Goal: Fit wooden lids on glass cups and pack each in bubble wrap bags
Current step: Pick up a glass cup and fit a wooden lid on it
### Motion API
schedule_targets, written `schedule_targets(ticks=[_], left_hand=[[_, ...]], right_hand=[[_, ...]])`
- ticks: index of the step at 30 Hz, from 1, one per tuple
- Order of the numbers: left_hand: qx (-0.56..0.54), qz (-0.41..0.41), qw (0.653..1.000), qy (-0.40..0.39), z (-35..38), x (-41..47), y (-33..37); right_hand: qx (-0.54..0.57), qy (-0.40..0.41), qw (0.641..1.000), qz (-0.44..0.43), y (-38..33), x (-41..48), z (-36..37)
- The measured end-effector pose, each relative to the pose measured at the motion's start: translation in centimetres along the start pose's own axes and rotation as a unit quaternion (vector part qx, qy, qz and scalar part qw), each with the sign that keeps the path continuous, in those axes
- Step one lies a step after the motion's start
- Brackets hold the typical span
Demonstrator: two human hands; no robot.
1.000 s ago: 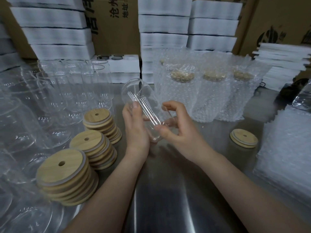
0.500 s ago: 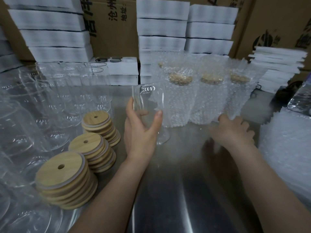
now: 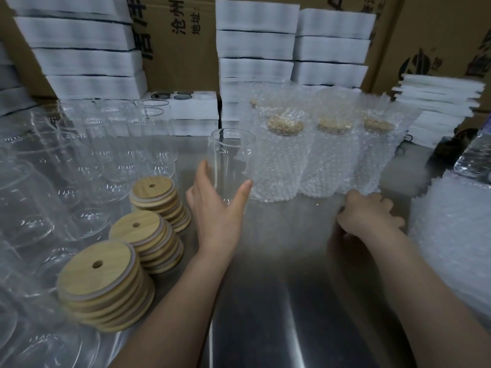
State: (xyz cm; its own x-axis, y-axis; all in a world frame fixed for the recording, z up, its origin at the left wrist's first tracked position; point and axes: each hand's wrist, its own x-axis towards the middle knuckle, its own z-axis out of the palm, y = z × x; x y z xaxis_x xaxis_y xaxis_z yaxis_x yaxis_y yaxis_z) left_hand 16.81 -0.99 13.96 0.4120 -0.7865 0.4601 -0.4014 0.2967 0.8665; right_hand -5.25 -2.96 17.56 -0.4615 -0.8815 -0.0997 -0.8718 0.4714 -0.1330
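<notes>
**Head view.** L hand grips the cup at mid-wall, thumb on the right side and fingers on the left. The cup is upright at centre of the worktop, long axis vertical, mouth up and bare. Lid stacks lie left of the cup, the far stack just beside the L hand. R hand rests knuckles-up, well apart to the right, near the bags. It is blurred, so what its fingers hold cannot be told. A lid must probably come down flat from above.
</notes>
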Motion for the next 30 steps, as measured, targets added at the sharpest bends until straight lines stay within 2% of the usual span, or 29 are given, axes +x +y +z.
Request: schedule_targets(ticks=[6,9,11,14,16,18,21,24,27,30], left_hand=[[-0.008,-0.015,1.000,0.013,-0.1,0.2,0.2],[0.003,-0.011,1.000,0.008,-0.1,0.2,0.4],[0.015,-0.006,1.000,0.008,-0.1,0.0,0.5],[0.040,0.026,0.999,0.013,-0.1,-0.2,0.8],[0.067,0.060,0.996,0.022,-0.2,-0.4,1.0],[0.097,0.095,0.990,0.034,-0.3,-0.6,1.5],[0.126,0.149,0.979,0.062,-0.3,-1.0,2.5],[0.126,0.255,0.956,0.070,-0.3,-1.4,3.3],[0.109,0.316,0.942,-0.004,0.1,-2.2,3.9],[0.110,0.303,0.938,-0.130,0.7,-3.2,4.4]], right_hand=[[0.000,0.031,0.998,-0.063,-0.8,-0.8,0.5],[0.062,0.072,0.989,-0.109,-1.5,-1.3,0.4],[0.144,0.097,0.972,-0.158,-2.1,-1.6,0.4],[0.369,0.068,0.905,-0.200,-3.5,-2.5,0.8],[0.515,-0.002,0.838,-0.178,-4.6,-3.1,1.1],[0.599,-0.085,0.785,-0.134,-5.3,-3.7,1.2],[0.660,-0.173,0.722,-0.111,-5.6,-4.3,1.0],[0.697,-0.222,0.672,-0.114,-5.7,-4.6,1.1],[0.739,-0.272,0.608,-0.099,-5.7,-4.8,1.4],[0.768,-0.316,0.549,-0.090,-5.5,-4.7,1.6]])
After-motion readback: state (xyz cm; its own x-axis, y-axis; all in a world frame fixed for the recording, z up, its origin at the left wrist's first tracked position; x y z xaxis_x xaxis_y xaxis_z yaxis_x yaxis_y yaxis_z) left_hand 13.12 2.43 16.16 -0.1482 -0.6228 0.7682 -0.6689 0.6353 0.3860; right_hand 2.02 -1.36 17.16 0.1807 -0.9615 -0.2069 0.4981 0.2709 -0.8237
